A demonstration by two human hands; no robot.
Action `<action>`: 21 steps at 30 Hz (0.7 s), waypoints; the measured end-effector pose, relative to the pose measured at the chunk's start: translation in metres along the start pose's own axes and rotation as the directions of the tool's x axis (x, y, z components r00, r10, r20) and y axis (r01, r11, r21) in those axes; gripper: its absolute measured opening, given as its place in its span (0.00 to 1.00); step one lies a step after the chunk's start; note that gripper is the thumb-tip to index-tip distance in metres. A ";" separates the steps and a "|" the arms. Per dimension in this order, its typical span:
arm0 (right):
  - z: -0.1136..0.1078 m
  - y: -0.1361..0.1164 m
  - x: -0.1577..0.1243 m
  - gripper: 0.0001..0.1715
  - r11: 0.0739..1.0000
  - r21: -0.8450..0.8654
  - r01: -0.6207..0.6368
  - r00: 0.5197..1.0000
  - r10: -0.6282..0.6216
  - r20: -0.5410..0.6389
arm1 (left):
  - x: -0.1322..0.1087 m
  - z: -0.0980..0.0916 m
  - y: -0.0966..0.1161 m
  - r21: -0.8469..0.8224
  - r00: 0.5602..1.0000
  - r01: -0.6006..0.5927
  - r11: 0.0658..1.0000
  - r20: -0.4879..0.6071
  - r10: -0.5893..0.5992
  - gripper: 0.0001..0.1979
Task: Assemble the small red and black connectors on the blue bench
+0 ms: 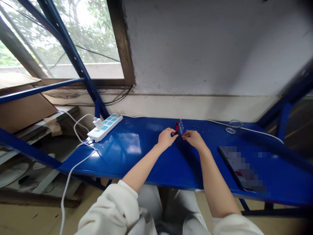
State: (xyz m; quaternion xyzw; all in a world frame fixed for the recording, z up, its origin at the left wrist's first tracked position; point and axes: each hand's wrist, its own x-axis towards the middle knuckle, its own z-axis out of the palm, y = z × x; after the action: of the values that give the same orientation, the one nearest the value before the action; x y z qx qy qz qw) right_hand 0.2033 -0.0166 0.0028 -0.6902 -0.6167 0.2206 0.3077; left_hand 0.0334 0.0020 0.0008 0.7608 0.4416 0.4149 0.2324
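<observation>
My left hand (pixel 167 137) is closed, thumb and forefinger pinching the black lower end of a slim red-and-black piece (pixel 176 126). Just to its right is a narrow clear plastic strip with a bumpy outline (pixel 181 126), perhaps a terminal block. At the strip's near end, my right hand (pixel 193 138) has its fingers pinched together. Whatever lies between those fingertips is too small to make out. Beyond the right hand, several tiny dark and clear bits (pixel 196 127) lie on the blue tabletop (pixel 146 153).
A white power strip (pixel 105 127) with a white plug adapter (pixel 98 122) and cable sits on the left. On the right lie a phone or tablet (pixel 238 169) and a small clear round dish (pixel 230 130). Blue frame posts (pixel 86 81) and a wall border the table.
</observation>
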 end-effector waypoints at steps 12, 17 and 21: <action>0.022 0.000 0.000 0.10 0.955 -0.286 -0.073 0.991 0.037 -0.130 | 0.012 0.034 -0.024 0.059 0.988 0.136 0.989 -0.081 -0.131 0.05; 0.023 0.000 -0.001 0.11 0.944 -0.320 -0.087 0.992 0.053 -0.113 | 0.012 0.035 -0.029 0.246 0.995 0.096 0.964 -0.057 -0.085 0.07; 0.022 -0.001 -0.002 0.11 0.941 -0.328 -0.089 0.993 0.057 -0.108 | 0.009 0.023 -0.018 0.338 0.999 0.044 0.940 -0.005 -0.045 0.12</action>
State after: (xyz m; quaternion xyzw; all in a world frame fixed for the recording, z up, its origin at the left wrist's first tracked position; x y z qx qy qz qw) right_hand 0.1868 -0.0150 -0.0125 -0.7644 -0.6033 0.0912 0.2083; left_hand 0.0457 0.0192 -0.0211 0.7799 0.5230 0.3264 0.1082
